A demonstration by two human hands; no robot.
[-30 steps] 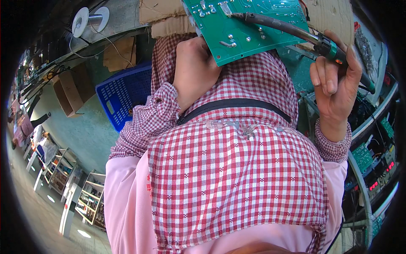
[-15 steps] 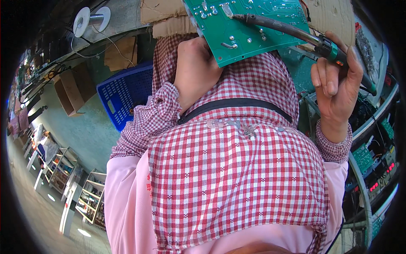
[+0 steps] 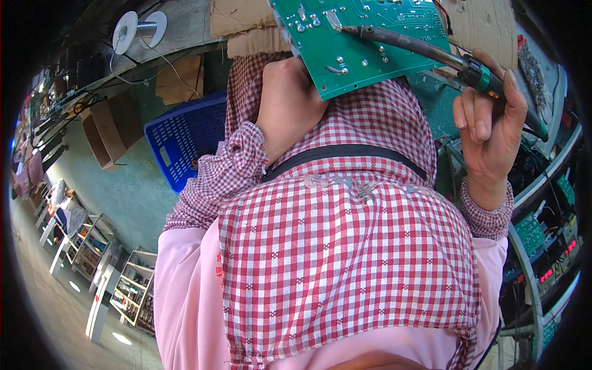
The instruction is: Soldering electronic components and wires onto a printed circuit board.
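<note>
A green circuit board (image 3: 394, 58) is tilted at the top of the view, solder side up, its far edge cut off by the frame. My left hand (image 3: 290, 102) is closed at its left edge, with the fingers hidden beneath the board. In my right hand (image 3: 490, 123) is a soldering iron (image 3: 410, 43) with a dark shaft and a black and green handle, pinched between thumb and forefinger, the other fingers curled. The iron's tip reaches a large silvery solder pad (image 3: 333, 20) near the board's upper left.
A solder wire spool (image 3: 147, 28) stands on the bench at upper left, beside cardboard (image 3: 246, 18). Below are a blue plastic crate (image 3: 179, 148) and an open carton (image 3: 105, 139). At right, more circuit boards (image 3: 530, 231) and devices with red displays (image 3: 546, 274) sit beyond a curved rail.
The spool, crate and bench edge have shifted slightly right in the picture. The iron's tip stays at the same pad, and both hands keep nearly the same pose.
</note>
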